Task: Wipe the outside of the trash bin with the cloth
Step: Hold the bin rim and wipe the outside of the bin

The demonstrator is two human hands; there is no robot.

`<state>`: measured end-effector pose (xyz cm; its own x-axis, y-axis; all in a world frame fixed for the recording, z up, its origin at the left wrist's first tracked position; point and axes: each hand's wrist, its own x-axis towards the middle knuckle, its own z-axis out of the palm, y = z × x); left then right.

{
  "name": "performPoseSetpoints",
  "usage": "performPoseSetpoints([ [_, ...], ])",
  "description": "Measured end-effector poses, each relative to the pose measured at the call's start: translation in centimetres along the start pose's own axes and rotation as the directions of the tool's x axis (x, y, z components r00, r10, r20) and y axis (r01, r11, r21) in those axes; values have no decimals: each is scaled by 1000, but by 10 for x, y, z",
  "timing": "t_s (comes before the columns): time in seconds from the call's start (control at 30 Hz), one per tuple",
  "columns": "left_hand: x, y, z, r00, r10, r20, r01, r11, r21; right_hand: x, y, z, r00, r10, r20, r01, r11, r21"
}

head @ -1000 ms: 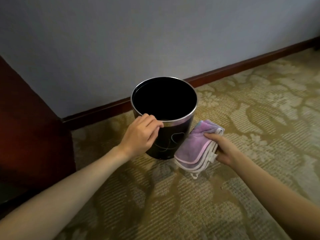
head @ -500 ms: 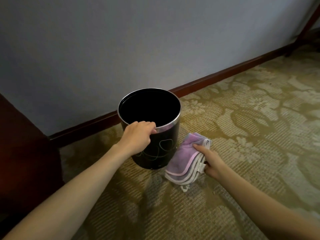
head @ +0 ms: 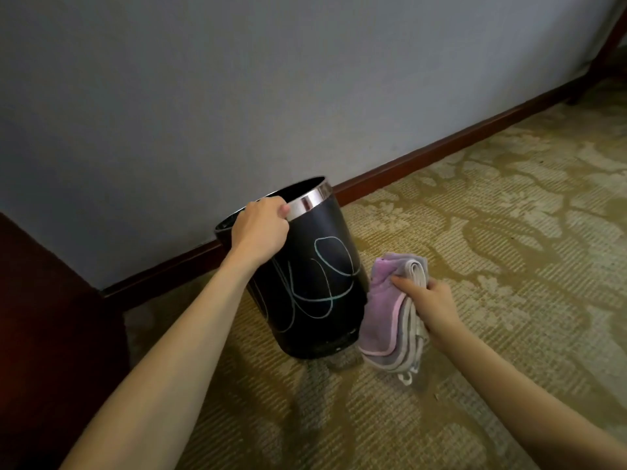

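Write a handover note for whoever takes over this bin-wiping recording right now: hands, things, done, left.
Left hand: grip closed on the chrome rim of the black cylindrical trash bin with pale scribbles, which leans away toward the grey wall.
Right hand: holding the folded purple cloth with white edging, right beside the bin's lower side on the patterned carpet; contact unclear.
Done: bin steadied, cloth in hand.
Left: all wiping; the scribbles remain.

Two bare forearms, left hand [head: 259, 227] and right hand [head: 431, 305], no sleeves or jewellery
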<state>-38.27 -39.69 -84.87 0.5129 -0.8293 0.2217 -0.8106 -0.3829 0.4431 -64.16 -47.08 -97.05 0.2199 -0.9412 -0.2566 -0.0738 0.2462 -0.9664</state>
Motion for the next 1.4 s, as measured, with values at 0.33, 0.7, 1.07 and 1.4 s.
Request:
performPoseSetpoints([
  [0.33,15,-12,-13,994,-89,57,92,995,-41,12,10,38,969,-193,153,218,961,-172],
  [0.7,44,-24,-34,968,-196,157,215,970,-115,5,-18,50,904,-306,300,377,900,-220],
  [1.07,60,-49,-25,981,-144,134,163,975,-149,-24,-9,67,864,-405,299,501,748,-436],
  [1.4,60,-73,-28,981,-124,146,157,958,-238,-18,-2,81,722,-588,365,646,382,-661],
])
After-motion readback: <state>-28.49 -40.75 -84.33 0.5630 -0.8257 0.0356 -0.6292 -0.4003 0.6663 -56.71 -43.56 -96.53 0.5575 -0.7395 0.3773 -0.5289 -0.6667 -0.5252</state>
